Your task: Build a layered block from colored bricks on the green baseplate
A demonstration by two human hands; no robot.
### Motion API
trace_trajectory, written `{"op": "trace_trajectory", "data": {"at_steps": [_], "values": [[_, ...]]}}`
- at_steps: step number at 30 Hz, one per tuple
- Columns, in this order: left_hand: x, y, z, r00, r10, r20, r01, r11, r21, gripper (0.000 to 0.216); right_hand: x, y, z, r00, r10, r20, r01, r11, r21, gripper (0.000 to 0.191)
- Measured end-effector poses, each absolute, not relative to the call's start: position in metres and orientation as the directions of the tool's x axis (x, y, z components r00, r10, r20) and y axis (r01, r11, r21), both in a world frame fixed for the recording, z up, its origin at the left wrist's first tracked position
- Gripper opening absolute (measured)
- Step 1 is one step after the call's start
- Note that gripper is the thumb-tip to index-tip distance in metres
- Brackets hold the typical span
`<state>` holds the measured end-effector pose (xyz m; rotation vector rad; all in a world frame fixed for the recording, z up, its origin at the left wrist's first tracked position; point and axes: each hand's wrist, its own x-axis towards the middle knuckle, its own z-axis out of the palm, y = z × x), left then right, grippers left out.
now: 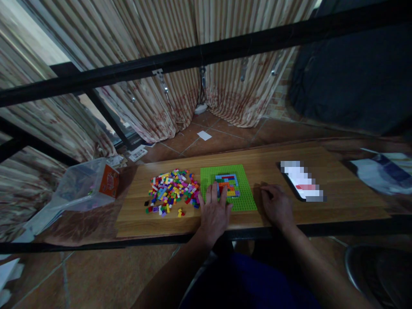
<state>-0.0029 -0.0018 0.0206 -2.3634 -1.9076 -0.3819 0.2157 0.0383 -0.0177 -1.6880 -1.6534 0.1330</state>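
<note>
A green baseplate (246,184) lies on a wooden board (337,180), with a patch of coloured bricks (229,182) built on its middle. My left hand (214,212) rests flat on the plate's near left corner, fingers stretched out and apart, holding nothing. My right hand (277,206) lies on the board just right of the plate, fingers curled loosely downward; nothing shows in it. A heap of small loose bricks (170,191) in many colours is spread to the left of the plate.
A phone (301,180) lies on the board at the right. A clear plastic tub (82,184) with an orange label lies tipped at the left. Striped curtains and black bars stand beyond. Papers sit at the far right.
</note>
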Motion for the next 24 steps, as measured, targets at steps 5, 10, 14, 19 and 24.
{"op": "trace_trajectory", "data": {"at_steps": [5,10,14,19,24], "values": [[-0.0043,0.0005,0.0169,0.228,0.948,0.223,0.966,-0.250,0.074,0.055,0.2157,0.0379,-0.0170,0.161,0.897,0.412,0.811,0.118,-0.573,0.028],[-0.0045,0.0015,0.0154,0.245,0.948,0.203,0.961,-0.265,0.079,0.054,0.2158,0.0378,-0.0168,0.170,0.910,0.378,0.814,0.086,-0.574,0.030],[-0.0020,0.0010,0.0129,0.235,0.951,0.202,0.963,-0.256,0.082,0.053,0.2176,0.0379,-0.0192,0.155,0.912,0.381,0.822,0.095,-0.562,0.032],[0.0002,0.0013,0.0137,0.228,0.946,0.230,0.959,-0.258,0.113,0.054,0.2202,0.0391,-0.0225,0.119,0.892,0.435,0.843,0.141,-0.519,0.032],[-0.0064,-0.0036,0.0216,0.202,0.948,0.246,0.945,-0.255,0.206,0.058,0.2215,0.0380,-0.0230,0.114,0.886,0.450,0.855,0.143,-0.499,0.033]]}}
